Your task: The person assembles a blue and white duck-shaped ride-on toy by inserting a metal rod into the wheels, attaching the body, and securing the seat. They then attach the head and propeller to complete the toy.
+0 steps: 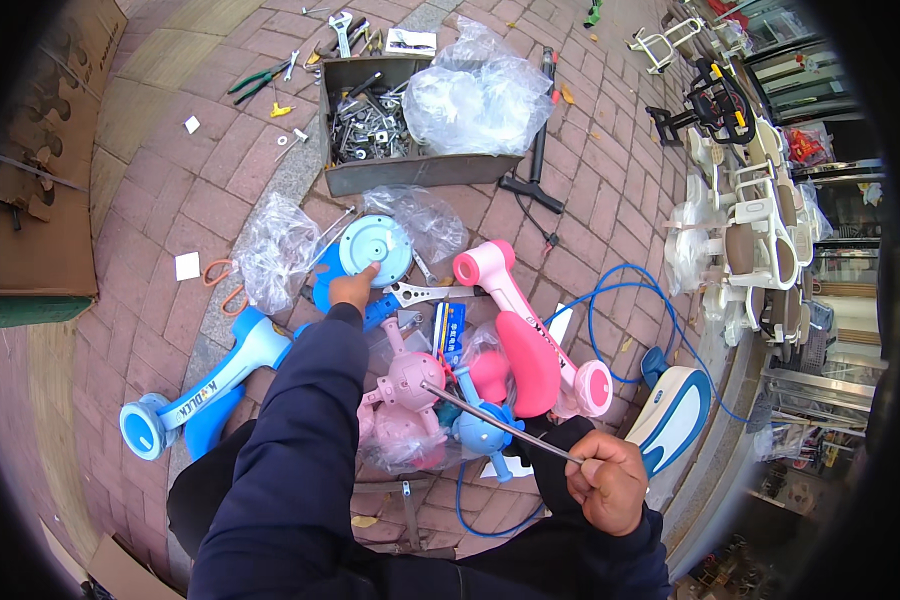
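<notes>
Ahead of me, my left hand (351, 290) grips the edge of a light-blue round disc (376, 250) with a hub in its middle, thumb on its face. A deeper blue part beside the disc is partly covered. My right hand (607, 483) is closed round one end of a long thin metal rod (510, 428). Any handle is hidden in the fist. The rod's far tip lies over a pink plastic piece with round knobs (413, 381); contact is unclear. Close by rests a similar blue knobbed piece (478, 430).
A grey metal box (420, 178) of loose hardware and clear plastic stands ahead. Pink (515, 300) and blue (213, 385) plastic frames flank the middle. A blue hose (592, 300) curls at right, before stacked white chairs (760, 230). A cardboard box (40, 240) stands left.
</notes>
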Tool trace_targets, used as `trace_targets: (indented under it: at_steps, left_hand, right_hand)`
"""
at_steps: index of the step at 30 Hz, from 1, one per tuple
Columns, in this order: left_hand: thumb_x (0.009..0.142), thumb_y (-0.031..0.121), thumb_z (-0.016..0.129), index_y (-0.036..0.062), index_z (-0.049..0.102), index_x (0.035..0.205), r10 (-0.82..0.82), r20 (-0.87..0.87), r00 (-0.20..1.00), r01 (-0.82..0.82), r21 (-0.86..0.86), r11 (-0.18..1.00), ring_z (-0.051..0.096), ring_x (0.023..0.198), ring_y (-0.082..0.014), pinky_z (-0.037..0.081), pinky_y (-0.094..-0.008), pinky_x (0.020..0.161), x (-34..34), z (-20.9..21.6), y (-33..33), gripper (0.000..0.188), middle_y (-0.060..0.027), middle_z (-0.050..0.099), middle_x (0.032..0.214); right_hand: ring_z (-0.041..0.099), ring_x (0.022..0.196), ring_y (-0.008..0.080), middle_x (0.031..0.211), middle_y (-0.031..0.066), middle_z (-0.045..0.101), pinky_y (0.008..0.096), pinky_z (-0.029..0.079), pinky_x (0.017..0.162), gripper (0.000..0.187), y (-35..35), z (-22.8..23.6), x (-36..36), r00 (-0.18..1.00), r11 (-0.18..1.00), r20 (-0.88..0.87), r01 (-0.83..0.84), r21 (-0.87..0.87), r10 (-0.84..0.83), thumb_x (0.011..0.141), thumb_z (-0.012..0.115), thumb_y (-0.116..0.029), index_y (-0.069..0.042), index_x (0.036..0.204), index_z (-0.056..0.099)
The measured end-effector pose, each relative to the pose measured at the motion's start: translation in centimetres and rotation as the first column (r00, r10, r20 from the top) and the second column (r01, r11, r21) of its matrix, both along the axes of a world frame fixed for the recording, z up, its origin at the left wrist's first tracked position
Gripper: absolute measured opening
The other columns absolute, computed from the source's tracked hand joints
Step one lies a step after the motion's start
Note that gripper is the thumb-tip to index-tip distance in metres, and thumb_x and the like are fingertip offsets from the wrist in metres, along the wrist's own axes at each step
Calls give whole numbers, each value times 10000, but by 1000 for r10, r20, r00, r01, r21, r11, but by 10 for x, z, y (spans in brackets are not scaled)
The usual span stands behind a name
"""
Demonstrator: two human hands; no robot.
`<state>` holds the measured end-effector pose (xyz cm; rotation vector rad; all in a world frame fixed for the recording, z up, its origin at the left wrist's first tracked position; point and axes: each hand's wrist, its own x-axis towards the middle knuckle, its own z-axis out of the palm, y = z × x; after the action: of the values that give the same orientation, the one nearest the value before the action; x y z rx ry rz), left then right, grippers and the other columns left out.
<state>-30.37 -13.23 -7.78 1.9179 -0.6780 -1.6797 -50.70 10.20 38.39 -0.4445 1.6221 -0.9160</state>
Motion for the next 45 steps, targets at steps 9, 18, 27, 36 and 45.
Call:
trace_targets:
  at_steps: [9,18,27,36,45]
  left_hand:
    - [917,406,703,128,587,895,125,-734,668,32,196,980,357,528,-76,249,-226,425,33,115,8,302,37,463,685]
    - [954,367,622,83,478,771,-218,-926,-309,121,-266,956,323,545,-114,357,-251,445,21,333,47,367,11,326,656]
    - [951,453,595,1,539,871,-315,-917,-245,278,-378,883,374,611,-130,339,-259,511,54,434,88,462,-25,397,686]
    - [925,400,635,6,616,1177,-165,-582,796,-244,-559,792,602,702,-128,397,-242,493,75,463,85,467,-102,685,961]
    - [811,131,813,-75,669,1081,-224,-130,966,6,-855,519,670,806,-119,553,-275,719,74,454,65,369,-108,730,941]
  right_hand:
    - [323,457,78,575,-2,431,262,286,440,194,-9,8,0,988,991,-120,84,-105,-96,866,437,-76,40,841,591]
    - [489,628,98,697,25,563,281,398,582,161,3,12,24,945,869,-323,-203,-451,53,893,505,-42,36,879,644]
    - [496,636,96,737,43,589,280,407,585,144,21,25,32,955,700,-289,-251,-668,67,878,513,-30,45,870,636]
    - [391,574,41,651,-44,485,254,303,523,150,22,26,5,988,704,-60,58,-707,-141,896,487,-28,16,836,617]
    - [574,574,139,678,99,626,313,451,545,92,4,26,23,753,707,-646,-390,-590,-124,871,553,-22,30,875,630]
